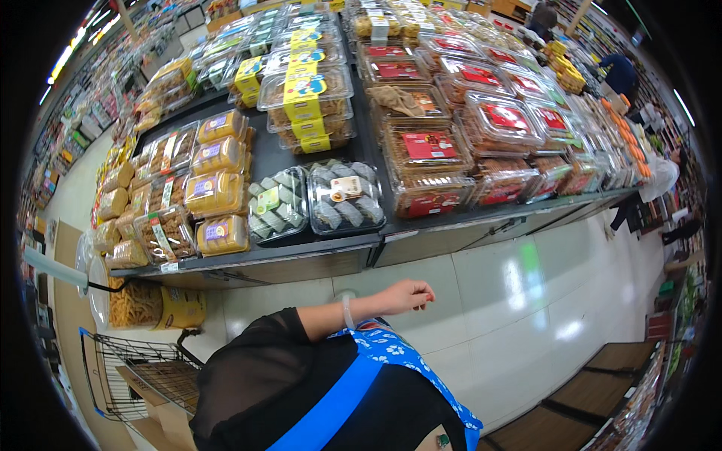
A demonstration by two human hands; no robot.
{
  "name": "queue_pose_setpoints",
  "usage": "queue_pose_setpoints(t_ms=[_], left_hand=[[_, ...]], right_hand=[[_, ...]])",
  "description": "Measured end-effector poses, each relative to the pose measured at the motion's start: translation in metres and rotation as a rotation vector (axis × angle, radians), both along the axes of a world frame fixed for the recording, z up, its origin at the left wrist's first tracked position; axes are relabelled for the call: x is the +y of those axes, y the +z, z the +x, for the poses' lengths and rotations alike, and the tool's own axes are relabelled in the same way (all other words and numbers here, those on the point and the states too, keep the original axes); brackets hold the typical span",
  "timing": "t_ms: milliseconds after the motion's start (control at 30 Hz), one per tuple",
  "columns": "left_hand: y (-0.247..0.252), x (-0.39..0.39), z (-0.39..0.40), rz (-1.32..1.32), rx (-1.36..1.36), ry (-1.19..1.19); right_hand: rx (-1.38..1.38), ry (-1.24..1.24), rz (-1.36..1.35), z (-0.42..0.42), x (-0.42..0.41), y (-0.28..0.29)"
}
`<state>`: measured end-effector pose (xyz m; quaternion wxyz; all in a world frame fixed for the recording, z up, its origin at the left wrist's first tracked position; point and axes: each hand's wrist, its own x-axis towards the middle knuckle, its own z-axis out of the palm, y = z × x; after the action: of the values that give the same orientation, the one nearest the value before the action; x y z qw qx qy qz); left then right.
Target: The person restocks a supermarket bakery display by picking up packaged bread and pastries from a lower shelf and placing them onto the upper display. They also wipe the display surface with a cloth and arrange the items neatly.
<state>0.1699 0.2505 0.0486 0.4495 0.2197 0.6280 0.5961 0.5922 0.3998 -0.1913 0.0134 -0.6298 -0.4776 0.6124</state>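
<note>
My left hand (407, 296) is over the tiled aisle floor, in front of the display stand and apart from it. Its fingers are loosely bent and slightly apart, with nothing seen in them. There is a red spot at one fingertip. A pale bangle circles the wrist. My right hand is out of view. Nearest on the stand are two clear boxes of grey-green rolls (277, 204) and darker grey rolls (345, 197). Clear tubs with red labels (430, 145) are stacked to their right. A tan cloth (396, 100) lies on one of these stacks.
Yellow-topped packs (218, 191) and bagged snacks (163, 231) fill the stand's left end. A wire shopping cart (141, 369) holding cardboard is at lower left, near a large jar of snack sticks (135, 304). Dark wooden shelving (575, 394) borders the lower right. Several people stand far right.
</note>
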Motion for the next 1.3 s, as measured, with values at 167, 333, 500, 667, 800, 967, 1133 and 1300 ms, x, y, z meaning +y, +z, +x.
queue_pose_setpoints(t_ms=[167,333,500,667,800,967,1133,1300], left_hand=[[0.029,-0.084,-0.099,-0.198,0.812,0.379],[0.010,-0.186,-0.241,-0.562,0.970,0.665],[-0.039,-0.223,-0.326,-0.845,0.674,0.121],[-0.061,-0.210,-0.359,-0.604,0.649,-0.115],[-0.070,-0.249,-0.362,-0.520,0.772,-0.126],[-0.028,-0.237,-0.339,-0.775,1.014,0.050],[0.015,-0.155,-0.261,-0.214,1.309,0.391],[0.035,-0.037,-0.134,-0.016,0.976,0.094]], right_hand=[[0.021,0.291,0.125,-0.059,-0.004,0.004],[0.169,0.457,0.321,-0.120,0.013,0.020],[0.035,0.236,0.159,-0.166,-0.007,0.071],[0.046,0.199,0.102,-0.127,-0.074,0.050],[-0.200,0.339,0.140,-0.116,-0.139,0.064],[-0.328,0.143,0.025,-0.079,-0.168,0.057],[-0.370,0.156,0.205,-0.077,-0.182,0.014],[-0.278,0.249,0.295,-0.064,-0.155,0.014]])
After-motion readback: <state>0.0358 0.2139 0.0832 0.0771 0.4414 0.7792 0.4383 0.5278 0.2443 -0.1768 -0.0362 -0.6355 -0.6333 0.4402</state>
